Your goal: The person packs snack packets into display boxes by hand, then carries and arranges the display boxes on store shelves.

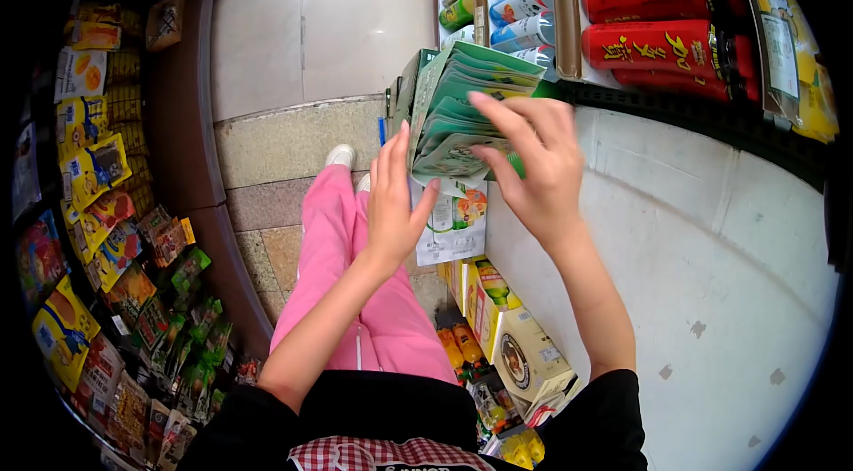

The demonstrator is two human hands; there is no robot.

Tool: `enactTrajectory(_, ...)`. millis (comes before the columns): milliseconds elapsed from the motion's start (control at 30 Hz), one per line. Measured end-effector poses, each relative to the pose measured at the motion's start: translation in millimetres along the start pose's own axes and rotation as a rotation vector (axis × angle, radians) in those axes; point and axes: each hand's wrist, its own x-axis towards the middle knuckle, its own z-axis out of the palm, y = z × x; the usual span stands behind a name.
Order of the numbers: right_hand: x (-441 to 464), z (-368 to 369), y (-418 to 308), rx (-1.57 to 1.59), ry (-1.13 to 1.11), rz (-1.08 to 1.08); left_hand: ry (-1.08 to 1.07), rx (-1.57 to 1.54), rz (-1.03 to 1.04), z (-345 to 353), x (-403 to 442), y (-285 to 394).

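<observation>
Just left of the spread right hand (544, 155), green packets (451, 129) are ranked near to far, box (498, 58) flanked by flat left hand (389, 204)

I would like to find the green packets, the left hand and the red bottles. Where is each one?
Green packets (455, 108), head view: the middle of the row.
Left hand (394, 208), head view: the back of the hand.
Red bottles (653, 44), head view: the side of one bottle.
</observation>
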Motion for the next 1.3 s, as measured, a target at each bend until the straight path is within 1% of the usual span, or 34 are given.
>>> enactTrajectory(100,-13,15,-5,-0.119,0.286,-0.018,0.067,0.059,0.077,0,5,11)
enactTrajectory(133,-20,24,-7,-0.071,0.176,0.021,0.088,0.082,0.115,1,8,13)
enactTrajectory(167,-23,31,-10,-0.100,0.047,0.085,0.110,0.106,0.154,2,11,15)
enactTrajectory(233,-22,43,-9,-0.099,0.066,0.141,0.099,0.120,0.190,4,17,20)
enactTrajectory(333,-17,37,-17,-0.097,0.076,0.198,0.096,0.136,0.206,3,25,27)
enactTrajectory(467,-10,45,-19,-0.192,0.015,0.216,0.098,0.098,0.220,6,28,27)
enactTrajectory(567,-11,51,-18,-0.103,0.182,0.167,0.081,0.144,0.254,2,32,24)
enactTrajectory(667,-8,52,-21,-0.131,0.066,0.148,0.063,0.098,0.242,3,29,19)
enactTrajectory(767,-16,50,-14,0.107,0.416,0.113,0.019,0.020,0.202,-6,31,31)
enactTrajectory(800,-20,48,-13,0.212,0.546,0.159,0.013,-0.023,0.193,-7,32,32)
enactTrajectory(900,-30,48,-24,0.680,0.864,0.545,-0.008,-0.148,0.163,-10,33,34)
enactTrajectory(1000,-42,56,-36,0.869,0.816,0.731,-0.030,-0.262,0.138,-9,35,37)
enactTrajectory(1100,-44,71,-51,0.845,0.624,0.693,-0.046,-0.371,0.108,-4,36,43)
enactTrajectory(1167,-32,76,-66,0.936,0.629,0.675,-0.053,-0.473,0.075,-1,37,46)
enactTrajectory(1200,-27,75,-71,0.982,0.632,0.664,-0.077,-0.550,0.026,-2,38,46)
enactTrajectory(1267,-25,68,-73,0.933,0.603,0.642,-0.104,-0.657,-0.041,-5,40,45)
enactTrajectory(1300,-27,70,-68,0.907,0.642,0.648,-0.107,-0.688,-0.056,-6,42,46)
